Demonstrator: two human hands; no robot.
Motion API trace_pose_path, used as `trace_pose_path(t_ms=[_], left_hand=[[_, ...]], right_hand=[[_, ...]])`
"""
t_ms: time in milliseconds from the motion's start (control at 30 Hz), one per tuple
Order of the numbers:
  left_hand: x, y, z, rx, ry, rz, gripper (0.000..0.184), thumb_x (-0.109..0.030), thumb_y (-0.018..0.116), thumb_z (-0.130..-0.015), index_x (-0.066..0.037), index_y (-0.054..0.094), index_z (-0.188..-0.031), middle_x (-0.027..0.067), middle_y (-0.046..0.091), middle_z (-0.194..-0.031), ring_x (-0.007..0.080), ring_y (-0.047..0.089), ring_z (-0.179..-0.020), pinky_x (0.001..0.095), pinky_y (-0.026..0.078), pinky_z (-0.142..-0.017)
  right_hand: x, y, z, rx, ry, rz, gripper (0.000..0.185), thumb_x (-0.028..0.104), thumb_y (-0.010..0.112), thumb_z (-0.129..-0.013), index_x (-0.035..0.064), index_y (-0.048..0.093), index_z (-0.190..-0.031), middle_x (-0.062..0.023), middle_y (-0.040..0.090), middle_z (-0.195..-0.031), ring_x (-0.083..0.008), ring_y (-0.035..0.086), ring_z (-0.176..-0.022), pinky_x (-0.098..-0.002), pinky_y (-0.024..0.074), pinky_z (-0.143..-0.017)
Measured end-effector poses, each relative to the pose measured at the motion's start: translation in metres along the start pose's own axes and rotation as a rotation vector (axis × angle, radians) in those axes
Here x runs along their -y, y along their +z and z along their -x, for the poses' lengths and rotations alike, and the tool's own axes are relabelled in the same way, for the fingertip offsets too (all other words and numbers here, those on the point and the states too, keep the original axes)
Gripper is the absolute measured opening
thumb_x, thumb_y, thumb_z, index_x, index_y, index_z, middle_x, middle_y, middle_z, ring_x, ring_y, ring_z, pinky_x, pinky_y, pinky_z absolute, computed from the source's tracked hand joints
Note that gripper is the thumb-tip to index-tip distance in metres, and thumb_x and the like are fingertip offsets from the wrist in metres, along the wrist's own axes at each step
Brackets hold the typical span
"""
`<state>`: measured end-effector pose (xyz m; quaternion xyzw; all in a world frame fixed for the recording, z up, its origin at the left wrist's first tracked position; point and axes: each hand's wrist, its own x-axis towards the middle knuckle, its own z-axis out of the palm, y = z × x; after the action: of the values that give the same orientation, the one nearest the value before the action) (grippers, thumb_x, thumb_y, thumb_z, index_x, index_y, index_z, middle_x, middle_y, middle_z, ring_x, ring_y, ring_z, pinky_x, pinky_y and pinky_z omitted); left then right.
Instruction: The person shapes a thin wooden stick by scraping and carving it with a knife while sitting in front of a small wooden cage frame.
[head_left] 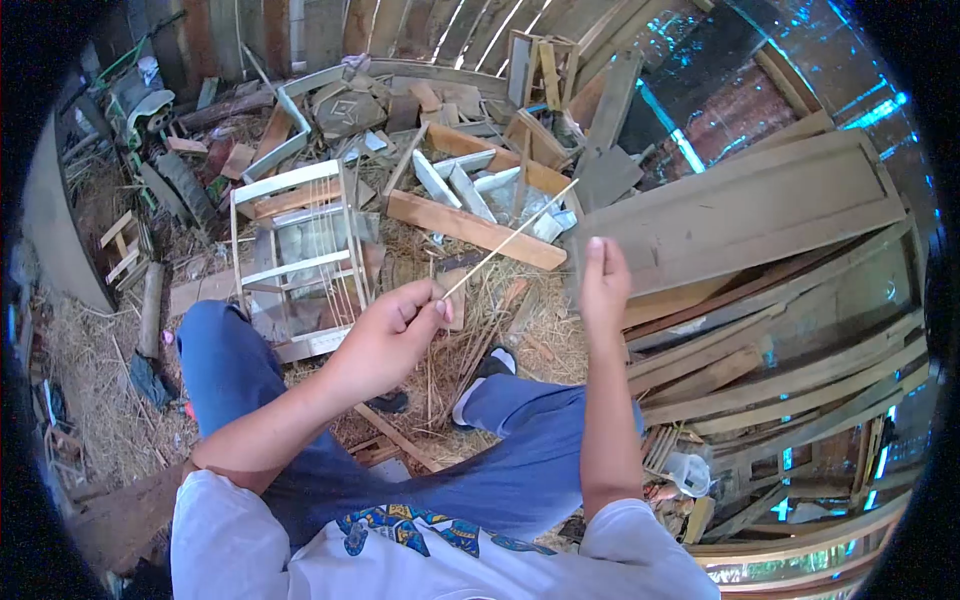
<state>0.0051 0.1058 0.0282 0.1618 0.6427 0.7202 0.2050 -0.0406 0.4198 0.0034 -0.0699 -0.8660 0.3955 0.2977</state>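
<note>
A thin, pale wooden stick (512, 236) slants up and to the right from my left hand (392, 338), which pinches its lower end between thumb and fingers. My right hand (606, 283) is raised to the right of the stick's far end, apart from it. Its thumb and fingers are pressed together at the tips, and I cannot make out anything between them. Beyond my left hand, a pale wooden frame (292, 275) with crossbars stands by my knee, with several thin sticks (328, 235) running along its right part.
An open wooden box frame (475, 232) holding white pieces lies ahead. On the right, a wide board (740, 215) rests over stacked planks (790, 375). A clear plastic container (688, 474) sits near my right elbow. Straw and wood scraps cover the ground, and a plank wall (400, 30) closes the back.
</note>
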Motion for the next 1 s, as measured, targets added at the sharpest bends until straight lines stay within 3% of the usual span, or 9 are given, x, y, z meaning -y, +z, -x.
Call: trace_pose_path(t_ms=[100, 200, 300, 400, 500, 600, 667, 767, 1000], left_hand=[[0.001, 0.000, -0.002, -0.020, -0.038, 0.056, 0.016, -0.018, 0.046, -0.110, -0.011, 0.058, -0.101, -0.0114, 0.040, -0.067, -0.0009, 0.035, -0.052, 0.0205, 0.027, -0.046], [0.012, -0.004, -0.007, -0.043, 0.035, 0.049, 0.016, -0.020, 0.046, -0.110, -0.013, 0.058, -0.103, -0.0128, 0.037, -0.062, -0.0011, 0.033, -0.049, 0.0202, 0.024, -0.044], [0.008, -0.008, -0.008, -0.057, 0.008, 0.063, 0.015, -0.019, 0.047, -0.110, -0.012, 0.059, -0.103, -0.0124, 0.038, -0.062, -0.0007, 0.032, -0.048, 0.0209, 0.024, -0.044], [0.004, -0.010, -0.007, -0.078, -0.127, 0.072, 0.016, -0.013, 0.050, -0.106, -0.003, 0.062, -0.104, -0.0025, 0.060, -0.092, 0.0057, 0.053, -0.087, 0.0253, 0.045, -0.079], [0.009, -0.012, -0.007, -0.052, -0.089, 0.052, 0.016, -0.013, 0.053, -0.105, -0.002, 0.064, -0.105, -0.0008, 0.064, -0.094, 0.0072, 0.055, -0.090, 0.0269, 0.046, -0.083], [0.017, -0.010, -0.008, -0.079, -0.039, -0.045, 0.018, -0.013, 0.053, -0.105, 0.000, 0.065, -0.109, 0.0007, 0.066, -0.095, 0.0090, 0.057, -0.090, 0.0280, 0.047, -0.083], [0.022, -0.003, -0.008, -0.185, 0.185, -0.101, 0.016, -0.016, 0.051, -0.107, -0.005, 0.064, -0.103, -0.0072, 0.051, -0.075, 0.0029, 0.045, -0.067, 0.0230, 0.036, -0.060], [0.019, -0.007, -0.005, -0.196, 0.230, -0.275, 0.018, -0.015, 0.051, -0.107, -0.003, 0.064, -0.103, -0.0067, 0.052, -0.078, 0.0054, 0.047, -0.072, 0.0249, 0.040, -0.064], [0.008, -0.012, 0.003, -0.165, 0.076, -0.172, 0.016, -0.017, 0.049, -0.109, -0.008, 0.060, -0.102, -0.0089, 0.046, -0.070, 0.0013, 0.040, -0.059, 0.0217, 0.032, -0.052]], right_hand=[[0.042, 0.016, 0.027, 0.159, -0.070, -0.154, 0.028, 0.027, 0.061, -0.103, 0.0002, 0.064, -0.098, -0.0140, 0.064, -0.081, -0.0208, 0.059, -0.068, -0.0339, 0.0471, -0.065], [0.060, 0.027, 0.039, 0.364, -0.190, 0.022, 0.023, 0.025, 0.067, -0.097, 0.0023, 0.064, -0.094, -0.0132, 0.062, -0.074, -0.0232, 0.062, -0.062, -0.0340, 0.0471, -0.058], [0.065, 0.040, 0.048, 0.427, -0.469, -0.030, 0.020, 0.023, 0.073, -0.090, 0.0054, 0.063, -0.087, -0.0125, 0.063, -0.073, -0.0314, 0.064, -0.062, -0.0402, 0.0488, -0.055], [0.076, 0.041, 0.052, 0.503, -0.586, 0.021, 0.019, 0.023, 0.073, -0.090, 0.0070, 0.063, -0.086, -0.0115, 0.065, -0.074, -0.0313, 0.065, -0.063, -0.0410, 0.0497, -0.055], [0.078, 0.044, 0.055, 0.461, -0.576, 0.030, 0.019, 0.023, 0.072, -0.089, 0.0078, 0.063, -0.083, -0.0103, 0.063, -0.071, -0.0303, 0.064, -0.061, -0.0410, 0.0479, -0.054], [0.083, 0.042, 0.053, 0.434, -0.586, 0.037, 0.018, 0.022, 0.072, -0.089, 0.0072, 0.064, -0.082, -0.0100, 0.060, -0.068, -0.0294, 0.062, -0.059, -0.0402, 0.0462, -0.053], [0.082, 0.041, 0.051, 0.429, -0.589, 0.046, 0.019, 0.023, 0.072, -0.089, 0.0070, 0.064, -0.082, -0.0099, 0.061, -0.069, -0.0294, 0.063, -0.060, -0.0399, 0.0468, -0.053], [0.077, 0.042, 0.047, 0.388, -0.603, 0.036, 0.019, 0.023, 0.072, -0.089, 0.0067, 0.065, -0.083, -0.0097, 0.063, -0.071, -0.0297, 0.064, -0.062, -0.0395, 0.0479, -0.054], [0.066, 0.040, 0.029, 0.327, -0.498, 0.167, 0.026, 0.035, 0.069, -0.093, 0.0104, 0.063, -0.086, -0.0110, 0.062, -0.070, -0.0333, 0.063, -0.060, -0.0432, 0.0470, -0.053]])
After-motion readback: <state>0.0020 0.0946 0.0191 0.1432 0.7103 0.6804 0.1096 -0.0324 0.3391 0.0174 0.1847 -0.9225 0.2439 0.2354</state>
